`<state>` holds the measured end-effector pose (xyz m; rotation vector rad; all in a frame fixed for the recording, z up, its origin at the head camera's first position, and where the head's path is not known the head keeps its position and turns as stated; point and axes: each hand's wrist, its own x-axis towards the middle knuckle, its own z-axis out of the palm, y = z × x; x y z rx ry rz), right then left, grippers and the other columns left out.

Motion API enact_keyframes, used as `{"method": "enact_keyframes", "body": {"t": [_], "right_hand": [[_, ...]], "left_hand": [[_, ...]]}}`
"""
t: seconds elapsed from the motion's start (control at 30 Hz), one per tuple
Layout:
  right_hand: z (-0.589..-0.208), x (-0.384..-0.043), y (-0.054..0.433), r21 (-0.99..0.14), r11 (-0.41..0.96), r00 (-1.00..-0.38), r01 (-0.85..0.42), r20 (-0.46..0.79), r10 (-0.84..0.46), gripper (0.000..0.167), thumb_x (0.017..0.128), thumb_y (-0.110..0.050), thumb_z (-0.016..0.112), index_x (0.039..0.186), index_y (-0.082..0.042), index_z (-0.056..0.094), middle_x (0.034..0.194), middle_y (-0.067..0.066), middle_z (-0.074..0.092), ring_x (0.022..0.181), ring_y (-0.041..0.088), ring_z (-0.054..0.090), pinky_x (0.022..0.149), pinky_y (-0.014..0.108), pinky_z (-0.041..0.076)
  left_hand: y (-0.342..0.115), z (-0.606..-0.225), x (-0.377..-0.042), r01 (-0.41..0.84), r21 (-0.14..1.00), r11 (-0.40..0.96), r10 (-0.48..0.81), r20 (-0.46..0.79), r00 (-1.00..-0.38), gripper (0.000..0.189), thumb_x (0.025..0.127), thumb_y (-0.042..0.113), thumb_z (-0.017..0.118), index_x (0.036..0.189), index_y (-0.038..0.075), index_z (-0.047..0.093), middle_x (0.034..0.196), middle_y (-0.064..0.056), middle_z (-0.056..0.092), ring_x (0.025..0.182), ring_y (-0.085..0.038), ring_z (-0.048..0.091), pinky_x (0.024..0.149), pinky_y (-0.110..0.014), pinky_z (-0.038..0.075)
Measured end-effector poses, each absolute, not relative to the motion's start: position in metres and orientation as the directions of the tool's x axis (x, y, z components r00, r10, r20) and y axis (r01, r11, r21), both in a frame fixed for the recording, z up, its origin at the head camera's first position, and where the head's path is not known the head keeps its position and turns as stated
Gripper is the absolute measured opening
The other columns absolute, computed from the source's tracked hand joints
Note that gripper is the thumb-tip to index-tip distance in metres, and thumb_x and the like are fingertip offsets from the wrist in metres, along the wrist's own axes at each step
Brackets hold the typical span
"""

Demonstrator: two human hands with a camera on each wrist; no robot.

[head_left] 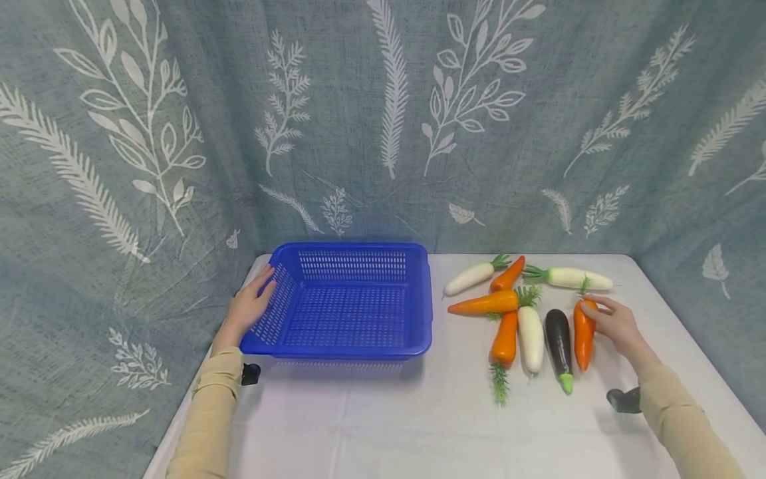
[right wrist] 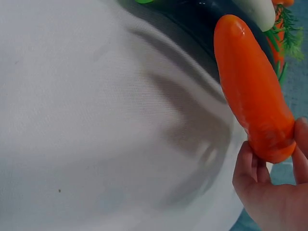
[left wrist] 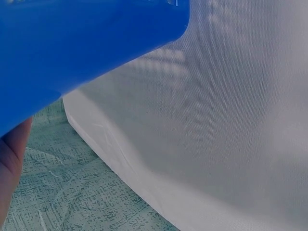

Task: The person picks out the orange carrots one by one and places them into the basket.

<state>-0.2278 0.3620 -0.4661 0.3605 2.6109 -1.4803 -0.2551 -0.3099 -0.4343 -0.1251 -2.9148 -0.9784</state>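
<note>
At the left, my left hand [head_left: 248, 309] holds the left rim of a blue plastic basket [head_left: 426, 299], with fingers over the edge. The left wrist view shows only part of that hand, against the basket's blue side [left wrist: 96, 38]. My right hand [head_left: 616, 324] pinches an orange carrot [head_left: 584, 339] by its thick, leafy end, the tip pointing toward me. In the right wrist view, thumb and fingers [right wrist: 245, 168] sit on both sides of the carrot [right wrist: 255, 91]. Beside it lies a dark eggplant [head_left: 559, 342] with a green stem end. Whether the carrot touches the table cannot be told.
Left of the eggplant lies a white radish [head_left: 530, 339], near a carrot [head_left: 505, 339]. Another carrot [head_left: 483, 303] lies crosswise behind them. Farther back are a smaller-looking carrot [head_left: 509, 274] and two white radishes [head_left: 469, 278]. A patterned curtain [head_left: 359, 133] hangs behind the white table [head_left: 371, 426].
</note>
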Motion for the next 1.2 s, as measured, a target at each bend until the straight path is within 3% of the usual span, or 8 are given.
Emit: {"method": "enact_keyframes", "body": {"t": [0.13,0.27,0.4,0.5,0.6,0.87,1.07,1.2], "right_hand": [[-0.462,-0.228,0.362,-0.839,0.484,-0.968,0.249,-0.202,0.148,0.064,0.102,-0.033,0.048,0.145,0.012,0.029,0.144,0.040,0.028,0.107,0.032,0.053,0.069,0.012,0.049],[-0.461,-0.230,0.363,-0.862,0.451,-0.972,0.232,-0.188,0.142,0.066,0.102,-0.034,0.048,0.145,0.012,0.028,0.144,0.040,0.027,0.117,0.041,0.047,0.069,0.011,0.049],[-0.459,-0.231,0.364,-0.877,0.431,-0.976,0.214,-0.175,0.128,0.069,0.102,-0.036,0.047,0.146,0.012,0.027,0.145,0.039,0.026,0.102,0.017,0.057,0.070,0.010,0.049],[-0.455,-0.231,0.364,-0.883,0.423,-0.978,0.205,-0.168,0.122,0.069,0.102,-0.037,0.047,0.147,0.012,0.026,0.145,0.037,0.027,0.084,-0.009,0.048,0.071,0.011,0.051],[-0.452,-0.231,0.362,-0.897,0.387,-0.975,0.213,-0.172,0.137,0.070,0.102,-0.037,0.047,0.147,0.012,0.024,0.143,0.036,0.029,0.078,-0.014,0.046,0.071,0.012,0.052],[-0.450,-0.233,0.356,-0.932,0.214,-0.947,0.292,-0.250,0.201,0.070,0.100,-0.036,0.053,0.151,0.004,0.026,0.139,0.022,0.032,0.080,-0.007,0.049,0.070,0.012,0.052],[-0.452,-0.235,0.351,-0.927,0.194,-0.934,0.322,-0.279,0.222,0.073,0.099,-0.041,0.053,0.152,0.000,0.026,0.145,0.022,0.028,0.089,0.001,0.047,0.072,0.013,0.053],[-0.452,-0.236,0.347,-0.935,0.140,-0.929,0.325,-0.288,0.231,0.068,0.098,-0.037,0.055,0.152,-0.003,0.030,0.137,0.015,0.036,0.086,0.001,0.049,0.069,0.012,0.052]], "left_hand": [[-0.310,-0.433,-0.254,0.097,0.603,0.792,0.058,0.083,-0.995,0.052,0.107,0.025,0.035,0.149,-0.004,0.031,0.158,-0.019,0.022,0.142,-0.045,0.022,0.111,-0.066,0.014],[-0.309,-0.431,-0.252,0.087,0.612,0.786,0.057,0.068,-0.996,0.052,0.107,0.025,0.034,0.150,-0.004,0.030,0.158,-0.019,0.021,0.142,-0.045,0.021,0.111,-0.066,0.013],[-0.308,-0.430,-0.251,0.083,0.613,0.785,0.056,0.063,-0.996,0.052,0.107,0.025,0.034,0.150,-0.005,0.029,0.158,-0.019,0.021,0.142,-0.046,0.021,0.111,-0.066,0.013],[-0.309,-0.430,-0.252,0.083,0.613,0.786,0.055,0.063,-0.996,0.052,0.107,0.025,0.034,0.150,-0.004,0.030,0.158,-0.019,0.021,0.142,-0.046,0.021,0.111,-0.066,0.013],[-0.309,-0.431,-0.252,0.087,0.613,0.785,0.057,0.067,-0.996,0.052,0.107,0.025,0.035,0.150,-0.004,0.030,0.158,-0.019,0.022,0.142,-0.045,0.021,0.111,-0.067,0.013],[-0.309,-0.432,-0.252,0.098,0.617,0.781,0.062,0.079,-0.995,0.052,0.107,0.024,0.035,0.150,-0.005,0.030,0.158,-0.020,0.022,0.142,-0.046,0.021,0.112,-0.064,0.015],[-0.307,-0.430,-0.252,0.095,0.617,0.781,0.061,0.076,-0.995,0.052,0.107,0.024,0.035,0.149,-0.005,0.030,0.158,-0.020,0.022,0.142,-0.045,0.021,0.113,-0.062,0.015],[-0.308,-0.430,-0.252,0.100,0.617,0.781,0.064,0.079,-0.995,0.052,0.107,0.024,0.035,0.149,-0.006,0.030,0.158,-0.020,0.022,0.142,-0.045,0.021,0.113,-0.062,0.015]]}}
